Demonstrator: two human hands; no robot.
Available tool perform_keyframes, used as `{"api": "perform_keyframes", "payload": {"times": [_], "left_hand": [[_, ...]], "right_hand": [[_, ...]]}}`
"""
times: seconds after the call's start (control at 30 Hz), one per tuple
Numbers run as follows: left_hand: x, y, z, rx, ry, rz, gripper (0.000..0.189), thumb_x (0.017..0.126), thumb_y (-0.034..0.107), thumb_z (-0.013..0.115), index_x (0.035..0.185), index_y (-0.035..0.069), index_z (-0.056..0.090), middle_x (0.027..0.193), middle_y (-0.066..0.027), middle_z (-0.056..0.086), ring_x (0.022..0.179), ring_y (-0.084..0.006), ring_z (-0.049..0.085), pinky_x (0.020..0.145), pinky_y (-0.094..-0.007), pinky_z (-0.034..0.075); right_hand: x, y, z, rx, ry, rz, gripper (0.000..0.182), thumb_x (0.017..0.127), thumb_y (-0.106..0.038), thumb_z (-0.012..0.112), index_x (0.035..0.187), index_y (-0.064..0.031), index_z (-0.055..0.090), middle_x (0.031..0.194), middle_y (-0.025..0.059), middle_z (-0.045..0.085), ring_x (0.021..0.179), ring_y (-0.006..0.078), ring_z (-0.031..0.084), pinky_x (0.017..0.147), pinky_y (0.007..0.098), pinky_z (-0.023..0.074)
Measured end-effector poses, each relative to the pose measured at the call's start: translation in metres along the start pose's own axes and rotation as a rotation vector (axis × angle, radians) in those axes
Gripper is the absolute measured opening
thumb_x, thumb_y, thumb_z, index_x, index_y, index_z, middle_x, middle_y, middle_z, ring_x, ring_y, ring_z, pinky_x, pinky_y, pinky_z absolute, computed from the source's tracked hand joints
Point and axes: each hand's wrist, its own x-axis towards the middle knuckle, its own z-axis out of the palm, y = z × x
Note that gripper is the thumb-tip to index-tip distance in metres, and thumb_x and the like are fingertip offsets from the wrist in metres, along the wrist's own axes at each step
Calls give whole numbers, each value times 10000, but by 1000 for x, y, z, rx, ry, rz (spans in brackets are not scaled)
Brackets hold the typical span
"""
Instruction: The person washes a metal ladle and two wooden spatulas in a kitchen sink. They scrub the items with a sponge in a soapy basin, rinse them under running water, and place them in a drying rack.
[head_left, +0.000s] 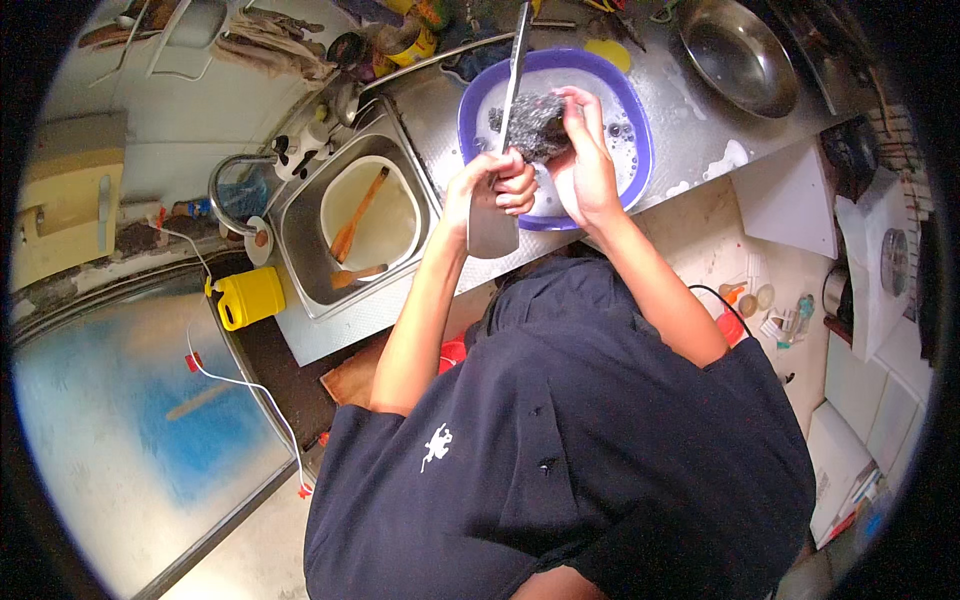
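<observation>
A metal turner (493, 225) is gripped in my left hand (504, 184), its flat blade hanging below the fist and its long handle pointing up. In my right hand (589, 161) is a dark, shiny scouring pad (538, 124), close beside the turner's handle; whether it touches the handle cannot be told. Both hands are over the near part of a purple-rimmed basin (639, 142) of sudsy water, which stands on the metal counter.
Left of the basin, a steel sink (300, 281) holds a white basin (412, 202) with wooden utensils (360, 217). A curved faucet (217, 187) and a yellow jug (253, 298) stand farther left. A large metal pan (739, 60) lies at the back right.
</observation>
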Motion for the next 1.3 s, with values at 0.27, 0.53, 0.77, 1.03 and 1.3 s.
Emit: {"api": "perform_keyframes", "payload": {"times": [0.27,0.53,0.77,1.03,1.3], "left_hand": [[-8,-17,-6,1003,393,-14,206,931,263,540,874,69,499,691,41,458,592,-70,417,533,-255,342],[-6,-24,5,1381,439,-84,123,749,122,567,774,49,471,657,23,422,612,-103,408,546,-310,333],[5,-20,-9,1116,545,22,124,791,158,546,769,38,527,631,-1,480,576,-118,446,541,-288,353],[8,-22,-12,737,534,2,138,841,188,537,754,143,440,590,72,379,454,-49,291,434,-238,230],[15,-12,11,448,451,-60,95,787,154,492,740,143,410,604,69,315,455,-46,231,420,-236,180]], "right_hand": [[-6,-12,3,-247,35,376,277,834,-250,767,993,-44,672,936,36,690,856,107,631,783,289,495],[41,22,-28,-228,283,173,223,821,-20,675,992,-9,534,852,107,648,721,197,661,546,345,569],[45,49,-23,-278,218,122,344,852,-30,643,1144,42,475,890,138,645,767,233,672,634,381,607],[43,48,-11,-378,297,103,169,833,-27,673,965,4,571,864,113,657,708,204,663,530,322,564],[115,23,-34,-61,325,172,145,877,-99,653,881,31,587,757,145,641,554,239,627,481,370,546]]}}
